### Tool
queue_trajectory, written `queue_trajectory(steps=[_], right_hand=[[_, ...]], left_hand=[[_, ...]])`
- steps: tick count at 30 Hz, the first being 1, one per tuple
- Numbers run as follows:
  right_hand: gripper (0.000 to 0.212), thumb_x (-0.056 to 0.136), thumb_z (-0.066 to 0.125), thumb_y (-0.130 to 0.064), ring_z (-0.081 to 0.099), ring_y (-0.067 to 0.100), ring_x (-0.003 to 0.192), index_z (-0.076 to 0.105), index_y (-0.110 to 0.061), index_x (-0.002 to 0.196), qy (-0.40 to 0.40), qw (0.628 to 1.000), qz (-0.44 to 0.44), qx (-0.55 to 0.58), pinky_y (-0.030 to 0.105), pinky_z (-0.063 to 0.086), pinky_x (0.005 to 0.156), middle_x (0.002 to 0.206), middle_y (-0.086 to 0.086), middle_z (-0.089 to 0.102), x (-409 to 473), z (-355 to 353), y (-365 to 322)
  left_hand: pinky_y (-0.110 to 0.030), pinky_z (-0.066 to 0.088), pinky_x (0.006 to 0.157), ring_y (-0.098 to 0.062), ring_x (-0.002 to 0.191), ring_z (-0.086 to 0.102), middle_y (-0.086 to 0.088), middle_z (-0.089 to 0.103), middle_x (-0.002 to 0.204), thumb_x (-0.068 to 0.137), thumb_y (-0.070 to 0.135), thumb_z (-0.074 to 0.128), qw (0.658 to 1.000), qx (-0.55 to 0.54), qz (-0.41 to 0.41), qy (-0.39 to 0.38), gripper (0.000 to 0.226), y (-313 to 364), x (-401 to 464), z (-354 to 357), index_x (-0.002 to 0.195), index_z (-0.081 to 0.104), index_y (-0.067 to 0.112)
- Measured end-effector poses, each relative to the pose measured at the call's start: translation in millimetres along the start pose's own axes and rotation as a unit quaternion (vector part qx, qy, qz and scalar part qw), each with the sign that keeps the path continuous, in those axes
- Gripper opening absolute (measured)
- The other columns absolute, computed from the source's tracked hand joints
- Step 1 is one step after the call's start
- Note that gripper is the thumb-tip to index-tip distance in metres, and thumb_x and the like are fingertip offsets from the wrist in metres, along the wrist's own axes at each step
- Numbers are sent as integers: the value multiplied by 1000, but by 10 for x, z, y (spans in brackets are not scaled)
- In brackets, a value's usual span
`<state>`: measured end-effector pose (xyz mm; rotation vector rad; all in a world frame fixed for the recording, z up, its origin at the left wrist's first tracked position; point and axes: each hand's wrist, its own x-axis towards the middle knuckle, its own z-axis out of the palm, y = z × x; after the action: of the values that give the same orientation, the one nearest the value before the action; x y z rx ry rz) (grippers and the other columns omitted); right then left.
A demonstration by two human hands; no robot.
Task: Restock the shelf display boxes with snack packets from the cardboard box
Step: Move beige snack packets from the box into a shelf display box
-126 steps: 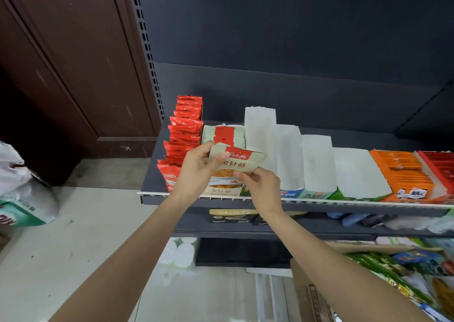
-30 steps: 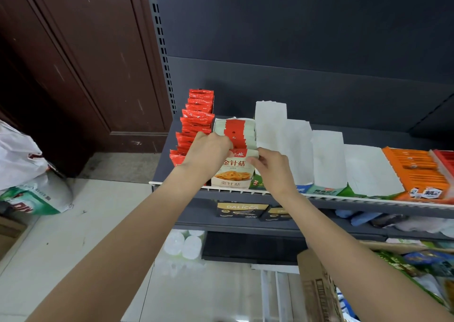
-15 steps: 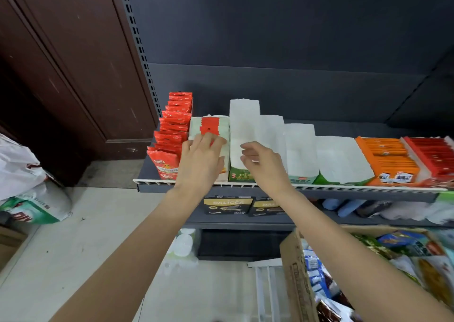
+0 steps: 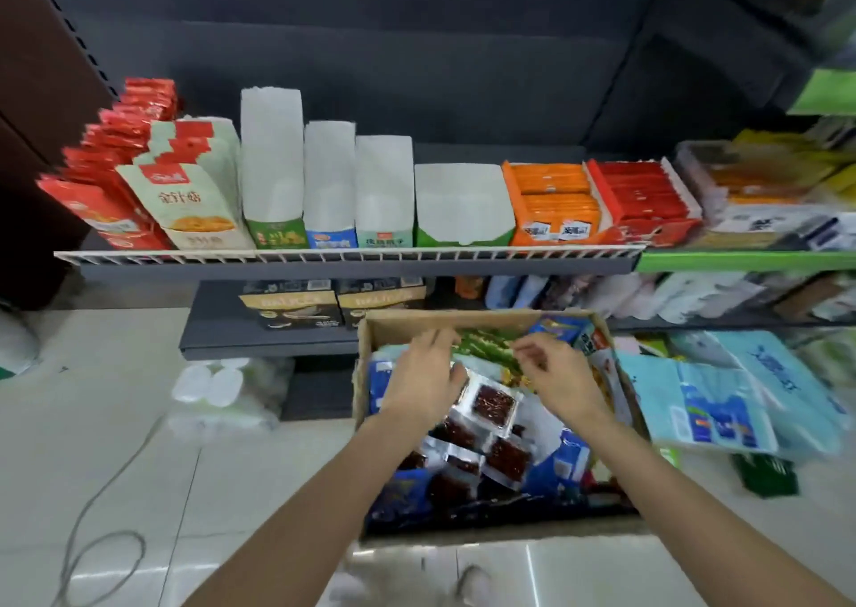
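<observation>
Both hands hover over the open cardboard box (image 4: 366,347), among its snack packets. The left hand (image 4: 424,382) has loose, relaxed fingers and grips nothing; the right hand (image 4: 558,375) is blurred, fingers slightly bent, apparently holding nothing. Clear packets (image 4: 493,405) of dark snacks lie just beneath and between them. The shelf display boxes (image 4: 384,189) stand well beyond both hands.

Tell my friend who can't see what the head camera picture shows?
Two bare hands, left hand and right hand, reach into an open cardboard box full of snack packets on the floor. Above it, a shelf holds display boxes, some filled, some looking empty.
</observation>
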<state>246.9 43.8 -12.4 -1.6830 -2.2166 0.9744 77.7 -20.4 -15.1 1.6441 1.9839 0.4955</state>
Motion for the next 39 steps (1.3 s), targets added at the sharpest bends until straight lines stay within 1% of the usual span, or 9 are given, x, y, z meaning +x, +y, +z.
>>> queue_trajectory(steps=[3, 5, 7, 9, 12, 18, 25, 31, 39], right_hand=[[34, 94, 54, -12, 57, 23, 105, 53, -7, 127, -53, 996, 68, -35, 28, 43, 85, 125, 14, 59, -34, -106, 512], [46, 97, 48, -17, 54, 17, 84, 38, -11, 142, -114, 986, 98, -67, 22, 39, 60, 139, 14, 47, -25, -68, 728], [57, 98, 43, -17, 47, 10, 71, 20, -13, 150, -170, 976, 120, -56, 18, 36, 54, 148, 13, 35, -6, -11, 818], [65, 97, 45, -17, 51, 21, 108, 10, -12, 151, -187, 974, 124, -45, 28, 44, 85, 154, 11, 20, -8, 63, 842], [71, 94, 51, -25, 13, 34, 140, 10, -8, 150, -152, 975, 143, -77, 37, 24, 110, 154, 14, 7, -61, 184, 820], [35, 85, 49, -19, 51, 32, 110, 59, -3, 114, -91, 987, 114, -66, 39, 45, 93, 124, 18, 54, -174, 291, 865], [27, 91, 44, -6, 47, 33, 113, 55, 0, 116, -109, 977, 50, -174, 38, 42, 95, 123, 19, 48, -24, 93, 955], [34, 92, 46, -2, 55, 29, 113, 45, 4, 126, -112, 937, 36, -328, 33, 49, 86, 126, 18, 50, 164, 119, 751], [26, 92, 44, 1, 58, 33, 110, 54, -3, 116, -99, 946, 76, -301, 38, 48, 84, 120, 18, 59, 219, -43, 622]], left_hand=[[-37, 38, 101, -25, 127, 38, -6, 39, 139, 94, 20, 46, 996, 62, -2, -69, 45, 159, -30, 502, 137, 36, 14], [-36, 28, 111, -24, 140, 24, -5, 21, 154, 94, 20, 50, 988, 89, 3, -128, 58, 209, -43, 746, 145, 24, 17], [-43, 19, 115, -21, 145, 10, 0, 3, 159, 93, 20, 52, 980, 94, -16, -178, 69, 230, -59, 896, 149, 13, 24], [-50, 14, 115, -20, 146, 3, 3, -3, 159, 92, 19, 53, 973, 100, -40, -204, 76, 231, -74, 968, 151, 4, 27], [-46, 12, 117, -19, 146, 2, 4, -5, 159, 91, 19, 54, 978, 142, -21, -153, 79, 259, -56, 1019, 150, 2, 28], [-41, -4, 117, -16, 145, -13, 5, -14, 158, 86, 26, 59, 939, 266, 113, -185, 91, 494, 216, 1194, 151, -5, 23], [-47, -1, 117, -14, 146, 2, 6, 19, 156, 89, 36, 53, 926, 287, 128, -207, 60, 487, 263, 1169, 144, 33, 24], [-43, 3, 115, -16, 144, 11, 5, 34, 148, 87, 33, 50, 928, 292, 158, -168, 53, 359, 146, 1135, 139, 40, 24], [-38, -1, 117, -12, 145, 5, 7, 30, 150, 87, 25, 53, 947, 216, 137, -194, 54, 290, 163, 1158, 139, 40, 25]])
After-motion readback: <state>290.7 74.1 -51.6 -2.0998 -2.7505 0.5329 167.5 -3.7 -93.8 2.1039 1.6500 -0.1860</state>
